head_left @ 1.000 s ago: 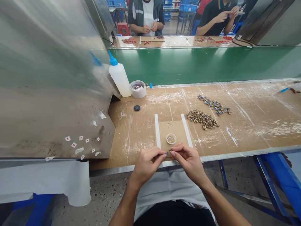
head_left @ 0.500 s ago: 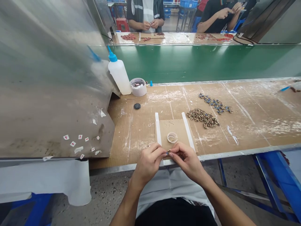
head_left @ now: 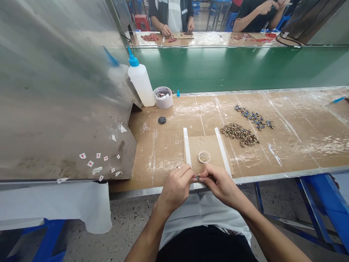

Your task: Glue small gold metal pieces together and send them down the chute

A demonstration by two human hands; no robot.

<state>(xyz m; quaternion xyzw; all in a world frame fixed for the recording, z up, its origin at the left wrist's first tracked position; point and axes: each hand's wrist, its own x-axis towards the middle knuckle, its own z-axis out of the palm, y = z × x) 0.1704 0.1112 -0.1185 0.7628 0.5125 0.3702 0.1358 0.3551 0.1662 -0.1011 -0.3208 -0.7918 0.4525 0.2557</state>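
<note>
My left hand and my right hand meet at the near edge of the cardboard-covered bench. Between their fingertips they pinch one tiny dark-and-brass part. Just beyond the fingers a small clear ring-shaped cap lies on a cardboard patch bordered by two white strips. A heap of brass-coloured small parts lies to the right, and a row of blue-tipped ones behind it.
A white squeeze bottle with a blue nozzle and a roll of tape stand at the back left, a black disc nearby. A grimy clear panel rises on the left. Past the green conveyor other people work.
My hands have drawn slightly closer together and toward the bench edge, still pinching the small part. The view has shifted a little; the person opposite now reaches down to their own parts.
</note>
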